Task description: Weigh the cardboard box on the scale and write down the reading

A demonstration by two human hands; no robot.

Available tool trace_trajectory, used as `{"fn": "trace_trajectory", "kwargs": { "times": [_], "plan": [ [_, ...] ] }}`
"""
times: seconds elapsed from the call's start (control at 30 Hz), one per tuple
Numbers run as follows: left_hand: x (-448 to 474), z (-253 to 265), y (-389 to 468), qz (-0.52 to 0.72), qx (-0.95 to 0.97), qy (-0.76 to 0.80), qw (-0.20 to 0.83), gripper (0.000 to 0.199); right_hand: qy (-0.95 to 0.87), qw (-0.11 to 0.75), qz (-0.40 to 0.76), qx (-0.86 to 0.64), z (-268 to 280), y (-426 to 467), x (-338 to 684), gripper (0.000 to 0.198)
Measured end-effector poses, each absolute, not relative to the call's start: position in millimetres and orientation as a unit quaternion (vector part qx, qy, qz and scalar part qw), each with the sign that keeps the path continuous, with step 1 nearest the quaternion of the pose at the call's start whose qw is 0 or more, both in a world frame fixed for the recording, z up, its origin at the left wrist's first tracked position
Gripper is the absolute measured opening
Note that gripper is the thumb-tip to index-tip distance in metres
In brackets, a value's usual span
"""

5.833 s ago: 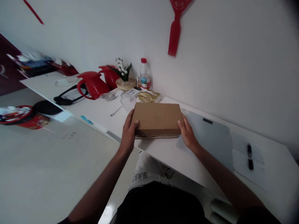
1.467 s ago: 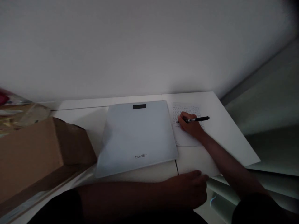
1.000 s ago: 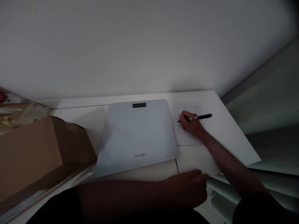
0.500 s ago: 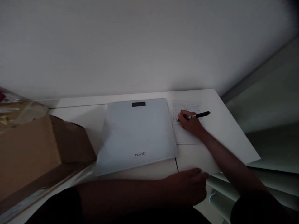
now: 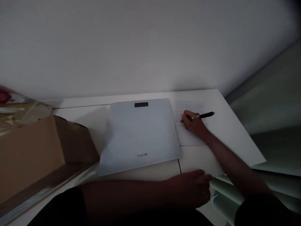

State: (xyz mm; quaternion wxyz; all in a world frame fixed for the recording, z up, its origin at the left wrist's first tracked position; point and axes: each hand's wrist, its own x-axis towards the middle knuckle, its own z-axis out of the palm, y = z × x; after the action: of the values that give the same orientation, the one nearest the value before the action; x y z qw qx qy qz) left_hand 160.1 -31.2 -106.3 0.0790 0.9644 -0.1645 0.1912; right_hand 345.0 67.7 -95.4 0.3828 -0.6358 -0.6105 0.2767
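Note:
My right hand (image 5: pixel 194 123) is closed around a black pen (image 5: pixel 204 115) with a clear lower barrel. Its tip touches or hovers just over a sheet of paper (image 5: pixel 188 138), near the left side. Rows of small handwritten marks cover the sheet's upper part. Across the front of the table lies my left forearm, and my left hand (image 5: pixel 192 187) is curled at the edge. Its palm side is hidden, so whether it holds anything does not show. Left of the paper sits a flat white scale (image 5: pixel 141 131) with a dark display and lettering.
A brown cardboard box (image 5: pixel 30 153) stands on the left, with clear plastic packaging (image 5: pixel 33 111) behind it. The white table (image 5: pixel 231 135) runs along a plain wall (image 5: pixel 141 47). Greenish-grey fabric (image 5: pixel 277 131) hangs at the right, beyond the table's edge.
The whole view has shifted slightly, so everything appears a little further right. My right hand keeps its grip on the pen at nearly the same spot on the paper. The left hand stays put.

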Motion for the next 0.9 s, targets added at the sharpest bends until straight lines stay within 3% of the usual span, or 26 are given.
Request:
{"fn": "trace_trajectory", "kwargs": {
  "times": [0.9],
  "plan": [
    [159.8, -105.2, -32.0, 0.192, 0.966, -0.156, 0.080, 0.029, -0.589, 0.384, 0.284, -0.652, -96.1, 67.1, 344.6, 0.033]
  ]
}}
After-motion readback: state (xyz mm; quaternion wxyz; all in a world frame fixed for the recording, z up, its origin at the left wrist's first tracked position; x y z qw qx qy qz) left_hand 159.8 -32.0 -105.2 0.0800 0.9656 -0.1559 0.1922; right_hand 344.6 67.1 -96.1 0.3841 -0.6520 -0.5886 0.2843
